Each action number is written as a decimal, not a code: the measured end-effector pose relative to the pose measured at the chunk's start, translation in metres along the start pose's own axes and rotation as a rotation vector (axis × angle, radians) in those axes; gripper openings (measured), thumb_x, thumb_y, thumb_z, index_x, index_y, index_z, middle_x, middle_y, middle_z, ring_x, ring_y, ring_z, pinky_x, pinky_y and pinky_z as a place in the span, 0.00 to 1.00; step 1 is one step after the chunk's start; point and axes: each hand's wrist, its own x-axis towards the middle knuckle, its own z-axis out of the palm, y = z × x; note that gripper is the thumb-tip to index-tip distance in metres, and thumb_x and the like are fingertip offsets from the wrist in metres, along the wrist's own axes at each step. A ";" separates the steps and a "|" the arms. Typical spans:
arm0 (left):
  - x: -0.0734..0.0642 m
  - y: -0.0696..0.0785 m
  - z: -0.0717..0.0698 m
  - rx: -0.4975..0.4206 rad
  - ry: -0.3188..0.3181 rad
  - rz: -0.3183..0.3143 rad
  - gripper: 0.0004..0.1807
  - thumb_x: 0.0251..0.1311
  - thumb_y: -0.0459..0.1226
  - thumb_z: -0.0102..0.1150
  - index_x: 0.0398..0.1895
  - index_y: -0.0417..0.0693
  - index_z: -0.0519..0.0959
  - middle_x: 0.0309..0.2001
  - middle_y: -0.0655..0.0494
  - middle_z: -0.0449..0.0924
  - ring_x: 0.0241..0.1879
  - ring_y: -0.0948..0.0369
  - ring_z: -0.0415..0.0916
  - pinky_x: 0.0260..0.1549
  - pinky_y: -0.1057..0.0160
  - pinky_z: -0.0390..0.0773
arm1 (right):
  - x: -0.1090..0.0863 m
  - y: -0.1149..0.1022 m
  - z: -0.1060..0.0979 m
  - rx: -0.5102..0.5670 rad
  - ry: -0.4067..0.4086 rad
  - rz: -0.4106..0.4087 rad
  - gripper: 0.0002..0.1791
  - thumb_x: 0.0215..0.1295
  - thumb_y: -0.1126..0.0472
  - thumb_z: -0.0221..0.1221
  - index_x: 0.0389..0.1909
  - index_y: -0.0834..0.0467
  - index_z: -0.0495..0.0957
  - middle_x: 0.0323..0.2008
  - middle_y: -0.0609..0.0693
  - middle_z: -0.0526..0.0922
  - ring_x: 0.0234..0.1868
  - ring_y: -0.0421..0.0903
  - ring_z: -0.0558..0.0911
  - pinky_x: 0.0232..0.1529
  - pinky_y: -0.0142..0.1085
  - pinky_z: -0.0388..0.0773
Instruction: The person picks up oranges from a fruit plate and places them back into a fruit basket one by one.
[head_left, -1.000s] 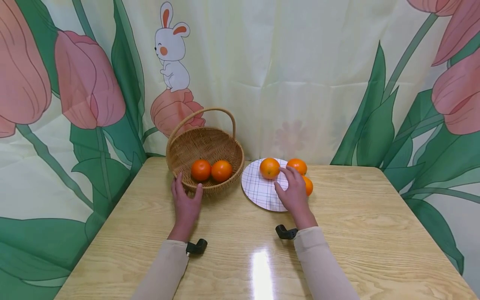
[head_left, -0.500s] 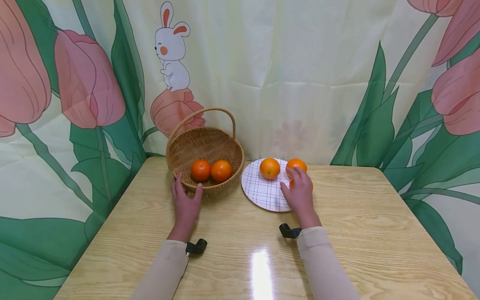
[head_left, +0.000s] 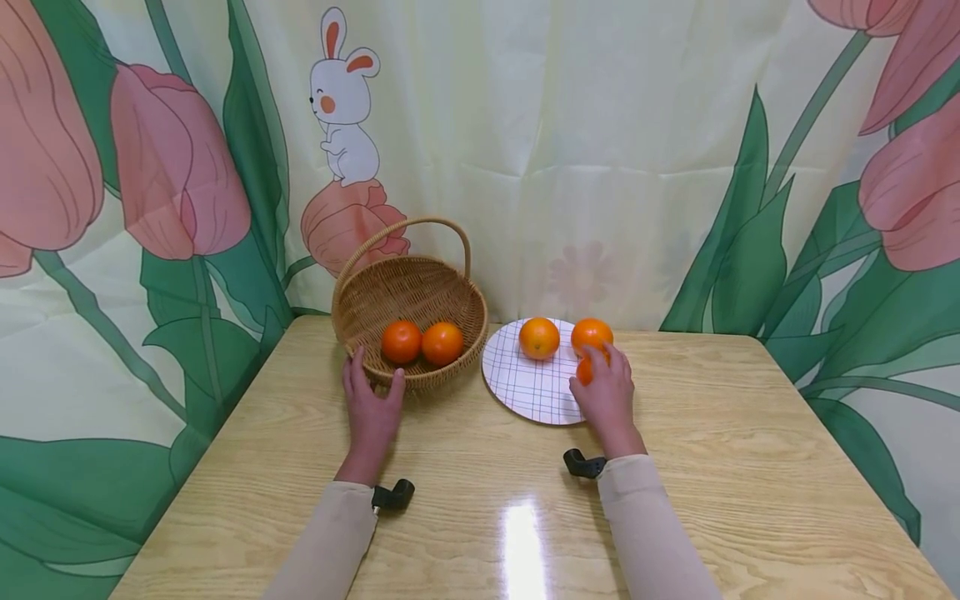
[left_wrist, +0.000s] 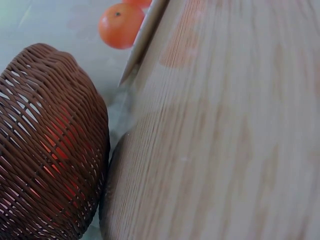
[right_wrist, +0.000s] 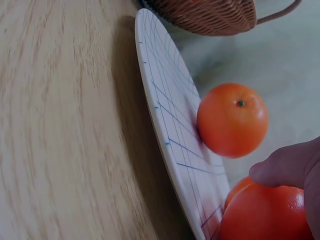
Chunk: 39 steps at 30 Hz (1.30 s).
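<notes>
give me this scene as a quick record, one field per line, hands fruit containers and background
left hand: fingers and thumb spread, at the front-left rim of the wicker basket
right hand: fingers curled over the front-right orange
basket contents: left basket orange and right basket orange, side by side
basket handle: arched, upright
white grid-patterned plate: right of the basket, bearing the back-left orange; two more oranges at its right side, including the back-right orange
surface: wood-grain table
background: curtain with tulips and a rabbit

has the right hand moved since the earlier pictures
Yes. Against the plate, the right hand has moved right in the head view, away from the plate's leftmost orange.
</notes>
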 end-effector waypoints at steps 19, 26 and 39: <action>0.001 0.001 -0.002 -0.014 -0.017 -0.028 0.43 0.51 0.60 0.55 0.68 0.74 0.45 0.71 0.58 0.39 0.68 0.51 0.49 0.61 0.45 0.59 | -0.002 -0.008 0.002 0.066 -0.024 -0.002 0.30 0.53 0.55 0.63 0.58 0.54 0.68 0.63 0.58 0.58 0.61 0.59 0.59 0.56 0.56 0.67; 0.000 0.003 0.000 -0.019 -0.025 -0.041 0.42 0.52 0.59 0.55 0.68 0.74 0.45 0.71 0.57 0.39 0.67 0.49 0.49 0.60 0.45 0.61 | -0.005 -0.021 0.000 0.095 0.001 -0.077 0.29 0.51 0.55 0.65 0.56 0.53 0.70 0.61 0.57 0.60 0.59 0.60 0.62 0.54 0.56 0.68; -0.001 -0.001 0.001 -0.009 -0.017 -0.026 0.42 0.52 0.60 0.54 0.68 0.73 0.45 0.71 0.57 0.39 0.68 0.49 0.49 0.59 0.45 0.61 | -0.002 -0.050 0.002 0.137 0.038 -0.188 0.29 0.51 0.52 0.64 0.56 0.50 0.69 0.61 0.56 0.62 0.58 0.58 0.66 0.54 0.55 0.69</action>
